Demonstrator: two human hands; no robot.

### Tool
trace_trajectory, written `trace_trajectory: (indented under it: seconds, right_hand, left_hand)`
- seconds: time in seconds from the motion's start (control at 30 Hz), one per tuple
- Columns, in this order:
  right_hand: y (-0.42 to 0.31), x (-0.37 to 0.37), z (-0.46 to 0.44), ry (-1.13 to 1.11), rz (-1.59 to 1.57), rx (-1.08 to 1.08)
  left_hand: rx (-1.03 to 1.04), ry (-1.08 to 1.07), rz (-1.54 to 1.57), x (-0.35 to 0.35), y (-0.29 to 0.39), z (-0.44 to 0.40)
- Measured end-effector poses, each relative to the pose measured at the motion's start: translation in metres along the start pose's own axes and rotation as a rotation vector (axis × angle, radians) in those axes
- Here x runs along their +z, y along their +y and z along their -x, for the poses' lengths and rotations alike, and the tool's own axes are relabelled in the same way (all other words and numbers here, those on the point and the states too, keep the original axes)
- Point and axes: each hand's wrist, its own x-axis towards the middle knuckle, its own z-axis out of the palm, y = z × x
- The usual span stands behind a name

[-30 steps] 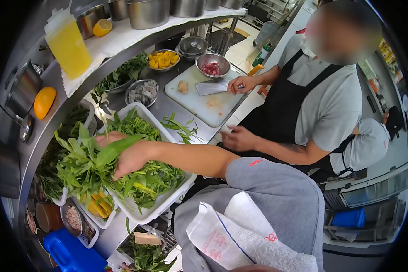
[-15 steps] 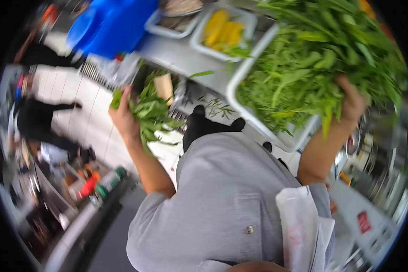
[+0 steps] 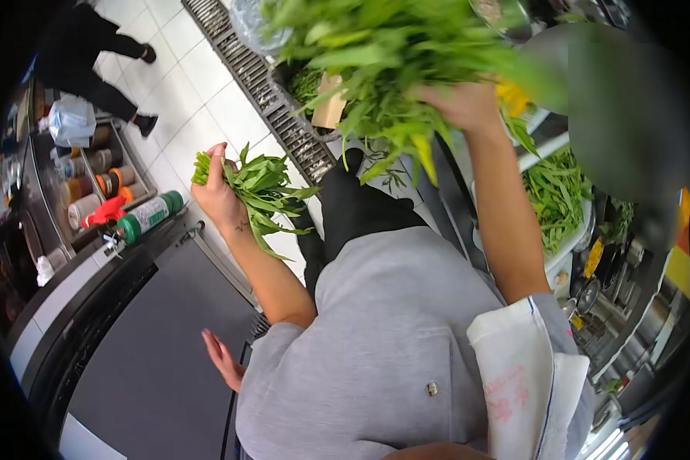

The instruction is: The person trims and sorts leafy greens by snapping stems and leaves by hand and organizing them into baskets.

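Observation:
My left hand point(image 3: 221, 201) is closed around a small bunch of leafy greens point(image 3: 264, 184), with the cut stem ends poking out past the thumb and the leaves hanging toward my body. In my right hand point(image 3: 468, 106) is a much larger bunch of long-leaved greens point(image 3: 383, 57), held up over the floor and smeared by motion. My fingers there are partly covered by leaves. At the right, behind my right forearm, more loose greens point(image 3: 553, 199) lie in a white tub point(image 3: 580, 236).
Below the large bunch stands a bin point(image 3: 284, 75) with greens and a piece of cardboard point(image 3: 330, 103). A floor drain grate point(image 3: 241, 69) crosses the tiles. Another person point(image 3: 92, 65) stands at upper left; someone else's hand point(image 3: 224, 362) shows by the grey counter point(image 3: 161, 345).
My right hand has swung left with the large bunch, away from the tub. My left hand keeps its small bunch. The view has turned, and another person's hand has appeared at lower left.

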Motion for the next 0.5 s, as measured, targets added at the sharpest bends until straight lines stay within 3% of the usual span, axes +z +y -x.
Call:
trace_trajectory:
  seconds: [0.1,0.23,0.3,0.43,0.5]
  right_hand:
    - [0.060,0.063,-0.024,-0.162,0.051,0.094]
    - [0.207,0.145,-0.035,-0.161,0.034,0.119]
    - [0.266,0.171,-0.040,-0.492,0.262,0.413]
    - [0.273,0.174,-0.022,-0.421,0.435,0.529]
    - [0.260,0.153,-0.037,-0.553,0.348,0.405]
  left_hand:
    - [-0.022,0.078,-0.010,-0.015,-0.008,0.000]
    - [-0.067,0.168,-0.017,-0.008,-0.013,-0.004]
    - [-0.107,0.135,0.099,-0.004,-0.019,-0.006]
    - [-0.128,0.100,0.040,0.024,-0.021,-0.024]
    - [-0.116,0.103,0.057,0.037,-0.025,-0.032]
